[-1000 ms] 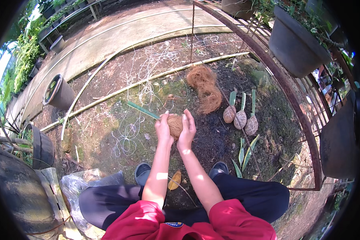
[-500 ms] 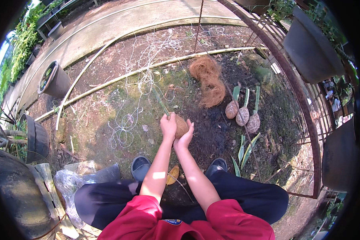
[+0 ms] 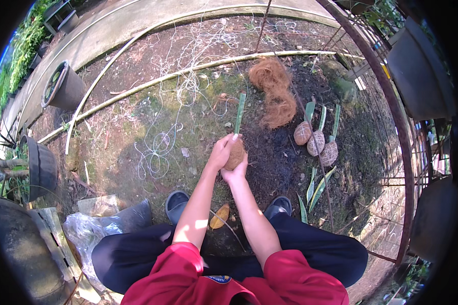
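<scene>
Both my hands are closed around a brown fibre-covered ball (image 3: 234, 155) with a green leaf cutting (image 3: 240, 114) standing up from its top. My left hand (image 3: 221, 152) grips the ball's left side, its thumb at the foot of the leaf. My right hand (image 3: 236, 173) cups the ball from below and the right. To the right, three string-wrapped balls (image 3: 316, 143) with leaf cuttings lie in a row on the soil. Loose coconut fibre (image 3: 279, 108) lies beyond my hands. A tangle of white string (image 3: 185, 84) spreads over the ground ahead and to the left.
Several cut leaves (image 3: 314, 192) lie right of my right foot. A bamboo pole (image 3: 152, 91) crosses the ground beyond my hands. A rusty metal frame (image 3: 389, 96) curves along the right. Plastic bags (image 3: 99, 229) and black pots (image 3: 41, 168) stand or lie at the left.
The leaf has swung from leaning left to nearly upright as the ball turned in my hands. My left hand has shifted down onto the ball's side. The view has shifted slightly.
</scene>
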